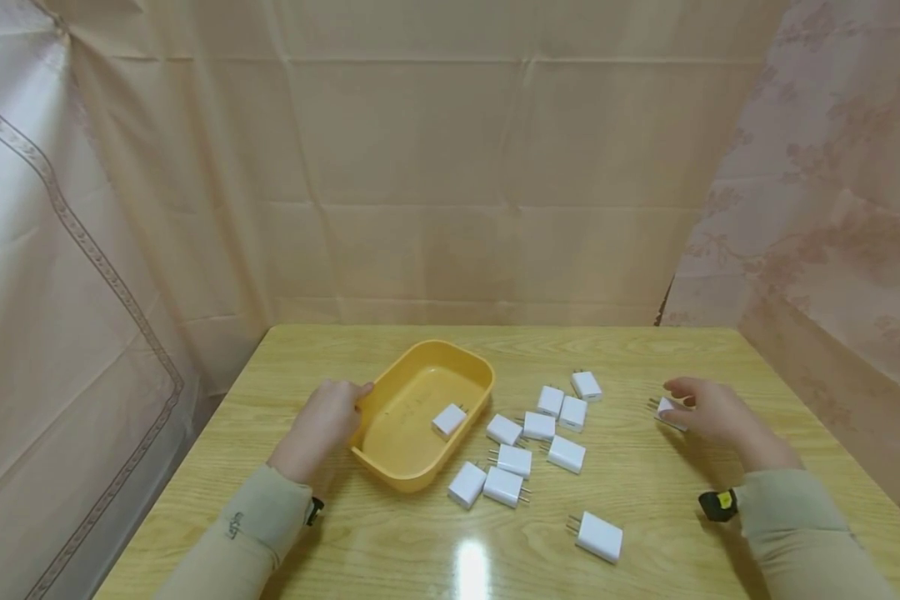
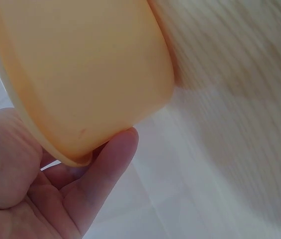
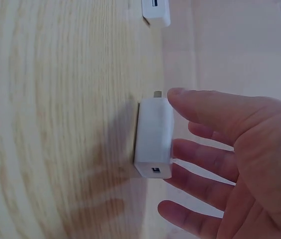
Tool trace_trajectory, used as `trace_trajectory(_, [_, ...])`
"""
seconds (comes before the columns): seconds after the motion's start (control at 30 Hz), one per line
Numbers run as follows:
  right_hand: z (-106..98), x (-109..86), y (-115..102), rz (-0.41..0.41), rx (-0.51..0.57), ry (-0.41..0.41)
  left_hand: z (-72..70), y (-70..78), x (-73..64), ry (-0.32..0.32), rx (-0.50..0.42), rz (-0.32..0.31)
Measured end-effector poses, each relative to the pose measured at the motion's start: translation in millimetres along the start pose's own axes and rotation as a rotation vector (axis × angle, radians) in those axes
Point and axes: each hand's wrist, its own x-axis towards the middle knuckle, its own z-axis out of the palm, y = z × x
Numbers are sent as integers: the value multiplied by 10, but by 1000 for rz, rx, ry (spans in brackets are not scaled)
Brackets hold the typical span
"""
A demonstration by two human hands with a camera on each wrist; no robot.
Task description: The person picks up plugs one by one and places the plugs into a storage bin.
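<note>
My left hand (image 1: 326, 423) grips the left rim of a yellow plastic tray (image 1: 390, 477). In the left wrist view, fingers (image 2: 113, 152) curl around the edge of that tray. One white plug charger (image 1: 447, 420) lies inside it, against the right wall. At the right side of the table, my right hand (image 1: 722, 414) is at another white plug charger (image 1: 671, 414), whose prongs point left. From the right wrist, the thumb (image 3: 205, 105) is beside the charger's prong end. The other fingers are spread and slightly bent along its side, not closed around it.
Several white plug chargers (image 1: 539, 426) lie loosely grouped right of the tray. A single charger (image 1: 600, 536) is nearer the front edge, and another (image 1: 587, 385) is farther back. A beige cloth (image 1: 450, 167) hangs behind the wooden table (image 1: 645, 358), with patterned cloth on both sides.
</note>
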Motion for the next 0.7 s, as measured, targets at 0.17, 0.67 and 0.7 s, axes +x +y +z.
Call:
trace_trajectory(0.17, [58,18,18,-16,15,18,3,-7,-1,3,-6,5])
trace_trajectory(0.67, [139,35,44,-26,0,17,3,-6,-14,12,-22,25])
trace_trajectory(0.7, [143,37,45,-19,-2,11,4,-7,-15,16,-16,29])
